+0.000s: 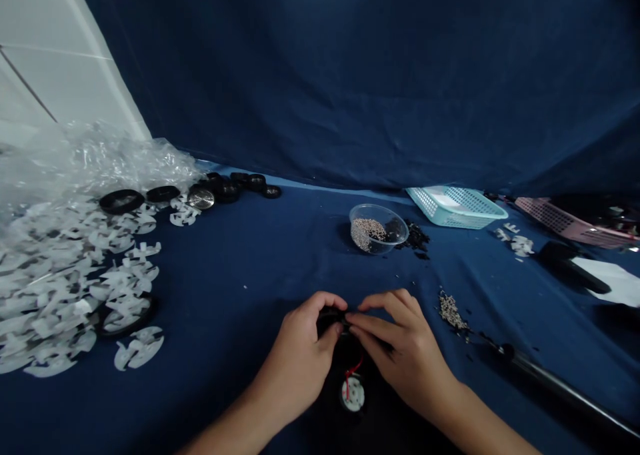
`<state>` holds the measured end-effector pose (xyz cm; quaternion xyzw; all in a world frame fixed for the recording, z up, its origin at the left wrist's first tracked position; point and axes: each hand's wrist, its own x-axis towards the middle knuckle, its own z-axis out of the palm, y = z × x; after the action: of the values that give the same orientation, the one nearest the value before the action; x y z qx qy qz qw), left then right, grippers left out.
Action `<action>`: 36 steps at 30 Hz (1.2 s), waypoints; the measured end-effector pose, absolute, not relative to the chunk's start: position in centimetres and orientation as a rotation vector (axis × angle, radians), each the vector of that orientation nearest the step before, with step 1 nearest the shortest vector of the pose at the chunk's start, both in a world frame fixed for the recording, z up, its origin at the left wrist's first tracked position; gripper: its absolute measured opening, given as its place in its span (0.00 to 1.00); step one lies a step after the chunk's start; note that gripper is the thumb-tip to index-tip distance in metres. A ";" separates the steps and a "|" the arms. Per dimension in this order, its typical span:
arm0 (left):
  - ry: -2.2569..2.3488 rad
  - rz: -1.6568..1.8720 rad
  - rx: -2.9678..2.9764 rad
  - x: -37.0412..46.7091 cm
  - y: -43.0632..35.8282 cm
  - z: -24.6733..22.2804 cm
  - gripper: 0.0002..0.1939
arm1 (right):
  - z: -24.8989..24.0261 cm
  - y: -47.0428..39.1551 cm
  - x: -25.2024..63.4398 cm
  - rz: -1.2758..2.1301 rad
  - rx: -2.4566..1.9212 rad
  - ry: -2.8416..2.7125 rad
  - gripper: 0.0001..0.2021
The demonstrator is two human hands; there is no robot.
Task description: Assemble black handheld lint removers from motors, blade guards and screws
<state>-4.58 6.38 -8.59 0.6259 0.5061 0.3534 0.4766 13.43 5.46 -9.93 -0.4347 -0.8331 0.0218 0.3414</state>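
Low in the middle of the head view, my left hand (305, 348) grips a small black part (331, 318) between thumb and index finger. My right hand (410, 348) has its fingertips pressed together at the right side of that same part. Below the hands lies a round white disc (353, 394) in a dark rim, with a red wire (351, 371) running up from it toward the black part. The fingers cover much of the black part, so its full shape is hidden.
White plastic pieces (50, 282) and clear plastic bags (100, 158) fill the left. Ahead stands a clear bowl (379, 228) of screws. A teal basket (457, 206), pink basket (565, 222), loose screws (452, 310) and a black screwdriver (565, 388) are on the right.
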 end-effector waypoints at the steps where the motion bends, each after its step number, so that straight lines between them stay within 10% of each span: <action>1: 1.239 0.865 1.536 -4.6 6.4 -8.6 0.12 | -10.0 5.4 13.4 0.031 -1.123 -2.173 0.13; 11: 1.248 0.894 1.578 -4.7 6.4 -8.9 0.10 | -10.1 5.1 13.4 -0.153 -1.126 -2.255 0.13; 22: 1.281 0.901 1.575 -4.6 6.1 -8.6 0.08 | -9.1 4.7 12.8 0.816 -1.369 -1.741 0.13; 36: 1.318 0.908 1.606 -4.4 5.6 -8.5 0.07 | -9.0 4.8 12.1 0.949 -1.306 -1.562 0.11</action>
<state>-4.41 5.57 -8.49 0.6418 0.5265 0.3628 0.4233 12.07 4.80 -8.96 -0.5241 -0.6270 0.3806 0.4327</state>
